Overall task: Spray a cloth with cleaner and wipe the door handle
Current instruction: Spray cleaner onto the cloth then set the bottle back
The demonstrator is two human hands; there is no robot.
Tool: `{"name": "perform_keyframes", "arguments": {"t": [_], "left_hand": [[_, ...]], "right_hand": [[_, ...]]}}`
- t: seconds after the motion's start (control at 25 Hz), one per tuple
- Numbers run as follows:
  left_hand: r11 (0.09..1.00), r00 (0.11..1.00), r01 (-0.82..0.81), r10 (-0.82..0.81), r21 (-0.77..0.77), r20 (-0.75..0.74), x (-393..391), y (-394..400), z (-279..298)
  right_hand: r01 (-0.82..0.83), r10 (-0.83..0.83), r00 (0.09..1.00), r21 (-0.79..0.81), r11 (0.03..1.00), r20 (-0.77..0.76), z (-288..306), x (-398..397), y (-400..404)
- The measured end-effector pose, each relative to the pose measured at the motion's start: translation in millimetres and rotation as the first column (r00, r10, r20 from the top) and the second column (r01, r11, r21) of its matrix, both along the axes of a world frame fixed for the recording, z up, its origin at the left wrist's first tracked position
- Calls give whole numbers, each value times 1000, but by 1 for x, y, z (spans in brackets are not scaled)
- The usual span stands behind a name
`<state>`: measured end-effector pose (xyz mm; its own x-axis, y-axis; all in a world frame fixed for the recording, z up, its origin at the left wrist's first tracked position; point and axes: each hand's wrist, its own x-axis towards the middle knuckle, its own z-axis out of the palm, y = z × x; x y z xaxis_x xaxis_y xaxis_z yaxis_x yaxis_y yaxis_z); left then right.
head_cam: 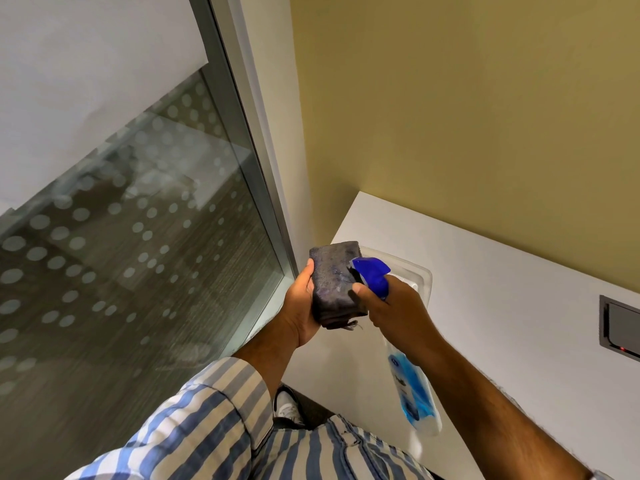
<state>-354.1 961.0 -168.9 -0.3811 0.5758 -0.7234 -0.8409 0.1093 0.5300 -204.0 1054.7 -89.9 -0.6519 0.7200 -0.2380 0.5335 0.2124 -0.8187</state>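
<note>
Lower centre of frame, left hand (pixel 300 303) gripping a folded grey cloth (pixel 335 282), right hand (pixel 394 311) wrapped around blue-triggered spray bottle (pixel 414 389), nozzle touching cloth, above white worktop (pixel 502 278), clear plastic tray (pixel 420 277) behind.

The spray bottle (pixel 414 393) carries a blue label, its print too blurred to read.
</note>
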Motion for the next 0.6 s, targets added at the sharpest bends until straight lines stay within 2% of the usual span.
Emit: {"name": "perform_keyframes", "arguments": {"t": [0.2, 0.36, 0.6], "left_hand": [[1000, 1000, 10, -9, 6, -6, 0, 3, -2], [1000, 1000, 0, 0, 11, -7, -1, 4, -1], [1000, 999, 5, -5, 8, -34, -1, 6, -2]], "right_hand": [[15, -15, 999, 5, 1000, 32, -14, 10, -1], [3, -4, 992, 11, 1000, 122, -29, 21, -10], [-68, 69, 993, -11, 998, 100, -39, 23, -24]]}}
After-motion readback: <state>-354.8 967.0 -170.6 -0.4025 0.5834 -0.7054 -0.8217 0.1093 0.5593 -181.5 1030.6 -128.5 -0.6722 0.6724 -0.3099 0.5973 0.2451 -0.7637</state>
